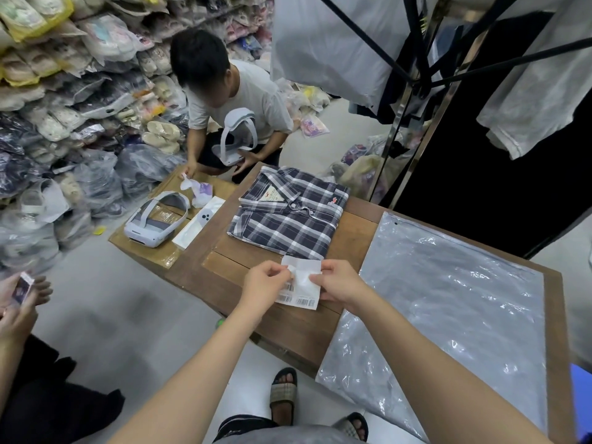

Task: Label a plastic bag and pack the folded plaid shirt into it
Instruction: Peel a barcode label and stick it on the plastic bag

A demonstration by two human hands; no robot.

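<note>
While both hands [301, 283] pinch label sheet [301, 288], barcodes illegible

— Hiding anything at the table's [282, 328] near edge?
— Covering part of the label sheet [302, 283], both hands: left hand [267, 285], right hand [339, 283]. Barcodes printing too small to read.
— And the plastic bag [448, 315]?
— Overhanging the near edge; lower corner running behind the right forearm.

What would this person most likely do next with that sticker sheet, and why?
Probably finish peeling one sticker free. Both hands, left hand and right hand, pinch the barcode label sheet, a corner lifting. The plastic bag lies flat and seemingly unlabelled, the plaid shirt unpacked.
</note>
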